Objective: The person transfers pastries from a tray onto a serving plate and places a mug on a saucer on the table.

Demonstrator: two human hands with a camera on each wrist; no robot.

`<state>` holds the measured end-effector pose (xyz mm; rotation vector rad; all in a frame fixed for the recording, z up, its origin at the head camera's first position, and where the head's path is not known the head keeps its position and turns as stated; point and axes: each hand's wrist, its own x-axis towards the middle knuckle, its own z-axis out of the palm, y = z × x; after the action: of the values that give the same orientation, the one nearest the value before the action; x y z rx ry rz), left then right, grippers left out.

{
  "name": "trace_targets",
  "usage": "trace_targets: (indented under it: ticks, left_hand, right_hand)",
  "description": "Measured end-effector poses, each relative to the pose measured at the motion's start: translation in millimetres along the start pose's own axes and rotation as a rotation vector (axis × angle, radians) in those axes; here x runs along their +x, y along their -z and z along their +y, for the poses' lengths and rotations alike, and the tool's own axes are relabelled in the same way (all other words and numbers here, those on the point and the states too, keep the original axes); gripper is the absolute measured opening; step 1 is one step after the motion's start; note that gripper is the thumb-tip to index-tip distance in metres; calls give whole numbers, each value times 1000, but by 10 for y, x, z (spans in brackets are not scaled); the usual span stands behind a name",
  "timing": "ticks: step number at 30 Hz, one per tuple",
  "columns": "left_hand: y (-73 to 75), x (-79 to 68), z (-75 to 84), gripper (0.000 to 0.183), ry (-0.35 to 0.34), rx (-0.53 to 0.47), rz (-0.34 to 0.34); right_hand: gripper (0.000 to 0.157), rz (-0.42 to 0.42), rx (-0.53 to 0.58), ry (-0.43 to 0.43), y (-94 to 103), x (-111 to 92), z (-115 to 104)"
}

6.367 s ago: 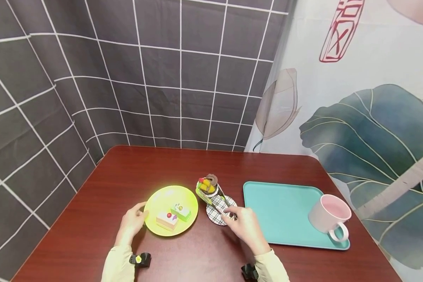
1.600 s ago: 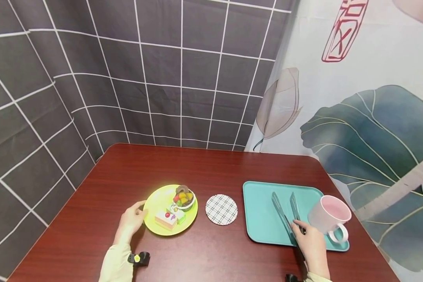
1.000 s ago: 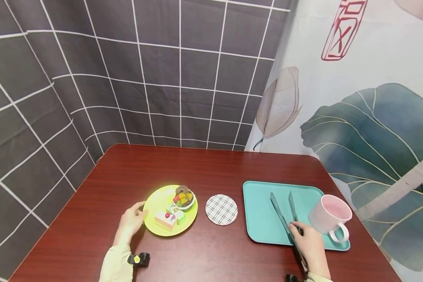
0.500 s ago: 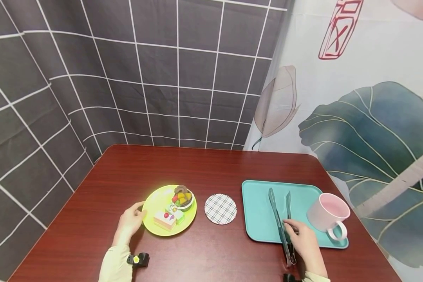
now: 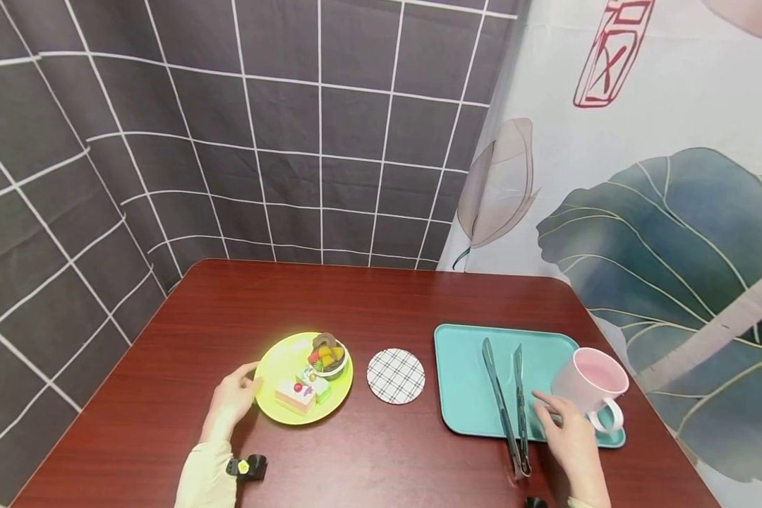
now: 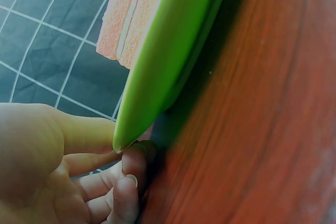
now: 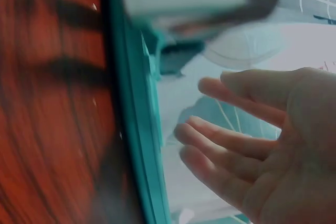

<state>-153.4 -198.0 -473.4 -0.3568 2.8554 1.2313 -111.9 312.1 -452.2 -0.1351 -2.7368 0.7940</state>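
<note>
My left hand (image 5: 231, 396) holds the left rim of a yellow-green plate (image 5: 273, 370). In the left wrist view the thumb lies on the plate's edge (image 6: 157, 72), with fingertips below it. On the plate are a pink cake slice (image 5: 295, 398), a green cake slice (image 5: 321, 388) and a cup of fruit dessert (image 5: 328, 358). Metal tongs (image 5: 500, 402) lie with their arms on a teal tray (image 5: 466, 374), their joined end overhanging its front edge. My right hand (image 5: 570, 434) is just right of the tongs, holding nothing, its fingers spread in the right wrist view.
A pink mug (image 5: 574, 384) stands at the tray's right end, its handle toward my right hand. Between plate and tray lies a round checked coaster (image 5: 396, 377). A dark grid curtain (image 5: 286, 176) and a printed white cloth (image 5: 559, 141) hang behind the brown table (image 5: 355, 296).
The fruit dessert cup moved in the tongs from the coaster to the plate. The tongs then came to the tray, and my right hand let go and moved off right. My left hand stayed at the plate.
</note>
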Motion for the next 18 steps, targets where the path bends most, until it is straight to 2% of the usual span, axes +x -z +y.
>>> trace_targets:
  ticks: [3,6,10,15,18]
  left_hand:
    - [3,-6,11,43,-3,-5,0]
    - [5,-9,18,42,-7,-8,3]
    - [5,-10,18,42,-9,-9,5]
    - [3,-8,11,42,-17,-6,12]
    - [3,-12,5,41,-22,-2,19]
  right_hand:
    - [32,114,-4,-14,41,6,62]
    - [37,188,20,-116,112,17,98]
    - [35,306,67,-239,165,18,105]
    - [33,510,103,-257,150,29,124]
    - [37,563,119,-290,156,53,148]
